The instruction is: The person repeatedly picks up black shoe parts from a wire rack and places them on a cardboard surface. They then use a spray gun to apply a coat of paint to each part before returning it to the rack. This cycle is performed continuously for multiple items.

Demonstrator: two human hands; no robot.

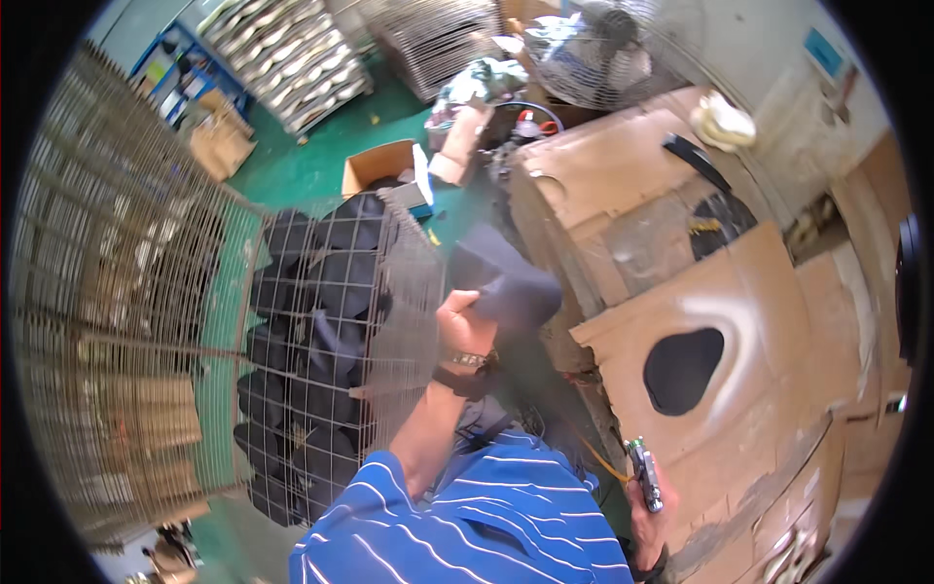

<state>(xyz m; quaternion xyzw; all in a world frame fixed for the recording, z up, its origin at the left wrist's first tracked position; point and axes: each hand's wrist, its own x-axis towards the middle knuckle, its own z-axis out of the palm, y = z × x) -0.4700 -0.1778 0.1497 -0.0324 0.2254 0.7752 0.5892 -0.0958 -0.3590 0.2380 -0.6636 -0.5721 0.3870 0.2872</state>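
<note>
My left hand [465, 326] grips a dark, curved soft piece [506, 277] by its near edge and holds it up between the wire rack and the cardboard-covered table. The piece is blurred by motion. Low on the right, my right hand [650, 501] is closed around a silver spray gun [643, 474] with a yellow hose [605, 463] running from it. On the cardboard [623, 355] beyond that hand lies a flat black rounded piece [683, 370], with a shiny patch around it.
A wire rack [394, 341] holding several dark pieces [341, 336] stands left of me; taller wire racks [126, 253] rise farther left. An open cardboard box [384, 165] sits on the green floor [336, 133]. A large fan [608, 54] and a black curved strip [696, 161] are at the far right.
</note>
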